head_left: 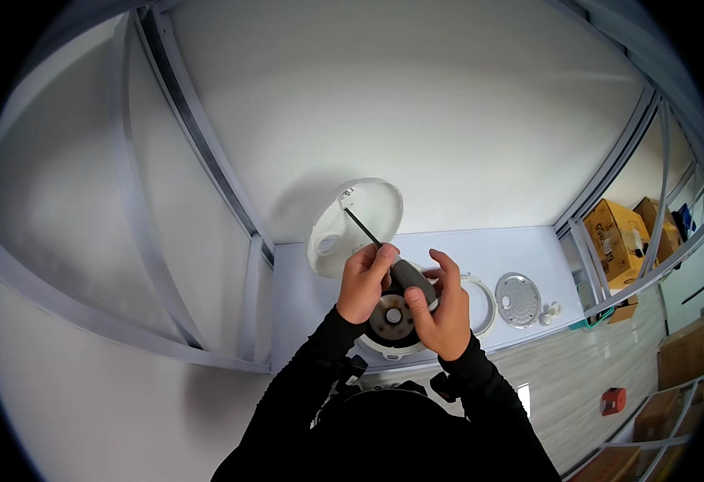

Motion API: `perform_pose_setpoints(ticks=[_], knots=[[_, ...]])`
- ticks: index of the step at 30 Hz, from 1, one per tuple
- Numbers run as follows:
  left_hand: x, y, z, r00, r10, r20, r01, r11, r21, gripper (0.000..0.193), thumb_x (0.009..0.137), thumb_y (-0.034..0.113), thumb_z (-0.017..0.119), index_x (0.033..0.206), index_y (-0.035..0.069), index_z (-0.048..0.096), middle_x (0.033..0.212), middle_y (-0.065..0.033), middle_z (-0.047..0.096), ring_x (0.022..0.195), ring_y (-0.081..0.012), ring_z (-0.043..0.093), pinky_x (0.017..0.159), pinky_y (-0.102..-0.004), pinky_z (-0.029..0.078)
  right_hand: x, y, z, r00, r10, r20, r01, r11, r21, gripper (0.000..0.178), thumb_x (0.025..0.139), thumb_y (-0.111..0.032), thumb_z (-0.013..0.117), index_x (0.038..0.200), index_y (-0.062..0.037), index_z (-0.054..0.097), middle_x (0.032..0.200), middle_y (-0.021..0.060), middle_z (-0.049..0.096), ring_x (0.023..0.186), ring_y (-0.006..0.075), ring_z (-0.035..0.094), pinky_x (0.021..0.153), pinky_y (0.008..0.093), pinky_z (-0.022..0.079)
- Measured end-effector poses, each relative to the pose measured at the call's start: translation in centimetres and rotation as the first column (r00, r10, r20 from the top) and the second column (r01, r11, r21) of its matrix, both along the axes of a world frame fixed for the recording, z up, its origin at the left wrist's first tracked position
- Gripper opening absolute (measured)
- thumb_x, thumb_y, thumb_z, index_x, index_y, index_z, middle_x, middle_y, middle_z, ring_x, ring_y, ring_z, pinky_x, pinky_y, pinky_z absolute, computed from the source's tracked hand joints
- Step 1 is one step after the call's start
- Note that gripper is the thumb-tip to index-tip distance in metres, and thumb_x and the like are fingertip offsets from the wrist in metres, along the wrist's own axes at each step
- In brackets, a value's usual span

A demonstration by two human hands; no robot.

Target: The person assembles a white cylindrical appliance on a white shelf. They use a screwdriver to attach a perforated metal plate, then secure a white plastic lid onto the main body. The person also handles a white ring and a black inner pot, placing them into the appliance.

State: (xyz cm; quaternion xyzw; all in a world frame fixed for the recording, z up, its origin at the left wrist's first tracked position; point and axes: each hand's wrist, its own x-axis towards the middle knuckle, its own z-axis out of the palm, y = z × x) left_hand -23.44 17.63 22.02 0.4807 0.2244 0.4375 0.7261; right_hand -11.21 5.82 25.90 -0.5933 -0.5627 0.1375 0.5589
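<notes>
My left hand is closed around the front of a screwdriver, where the dark shaft meets the grey handle. The handle's rear end lies in my right hand, with the thumb against it and the index finger lifted. The shaft points up and left to the latch area of a white lid, which stands open; I cannot tell if the tip touches it. Below my hands sits a round white cooker body, with a dark inside and a heating plate. My hands hide part of it.
Right of the cooker on the white table lie a white ring, a round metal plate with holes and small white parts. Metal frame posts flank the table. Cardboard boxes and a red object are at the right.
</notes>
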Motion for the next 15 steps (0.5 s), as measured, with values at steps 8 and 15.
perform_pose_setpoints(ticks=[8,15], knots=[[0.1,0.3,-0.1,1.0,-0.012,-0.014,0.013,1.0,0.014,0.032,0.103,0.036,0.064,0.097,0.004,0.064,0.069,0.008,0.045,0.058,-0.0022,0.038,0.053,-0.0222,0.03,0.9,1.0,-0.4,0.918,-0.077,0.389,-0.041,0.957,0.286,0.041,0.08,-0.001,0.076,0.119,-0.0027,0.064,0.099,0.0168,0.064,0.082,0.0332,0.066,0.068,0.0373,0.053],[0.5,0.9,-1.4,0.982,-0.115,0.151,0.123,0.991,-0.043,0.03,0.104,0.035,0.063,0.092,0.008,0.06,0.071,0.0074,0.044,0.059,-0.004,0.038,0.054,-0.0226,0.031,0.7,1.1,0.3,0.973,-0.077,0.219,0.023,0.97,0.241,0.046,0.077,-0.001,0.08,0.12,-0.0014,0.064,0.108,0.0194,0.065,0.087,0.034,0.068,0.072,0.038,0.055]])
